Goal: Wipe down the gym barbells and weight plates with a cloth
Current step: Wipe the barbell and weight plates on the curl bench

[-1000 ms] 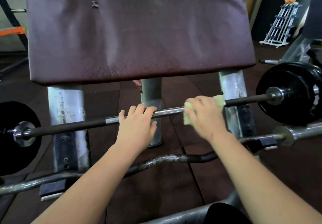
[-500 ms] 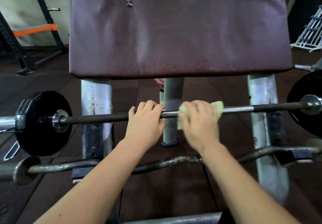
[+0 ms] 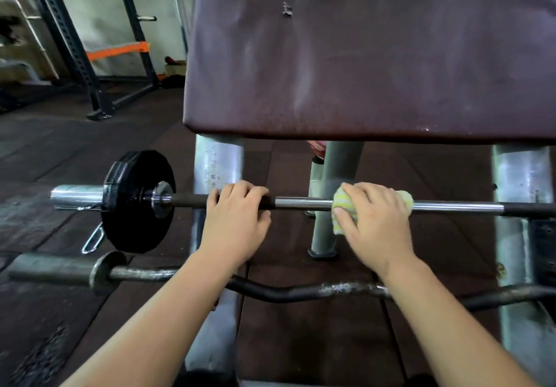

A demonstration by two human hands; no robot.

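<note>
At the far left a black power rack (image 3: 75, 55) with an orange strap stands against the wall, well apart from our work. Nearer, a black weight plate (image 3: 135, 206) sits on the left end of the straight barbell (image 3: 304, 203), with the bar's chrome sleeve sticking out to its left. A wire clip (image 3: 93, 240) hangs just beside the plate's lower edge.

Nearest us, an unloaded curl bar (image 3: 285, 292) runs across the frame below the barbell. Its wavy shaft passes under both our forearms.

Our left grip (image 3: 234, 221) is clenched over the barbell from above, fingers curled over the dark knurled section just right of the plate. A bare chrome stretch of bar shows between our two hands.

Our right grip (image 3: 376, 224) grasps the yellow-green striped cloth (image 3: 340, 200), which is wrapped round the chrome middle of the barbell. The thumb presses the cloth from the near side, and cloth shows at both edges of the hand.

Beyond the barbell a worn maroon pad (image 3: 361, 55) fills the upper frame, carried on pale metal posts (image 3: 216, 164). The dark rubber floor (image 3: 60, 161) lies under everything.
</note>
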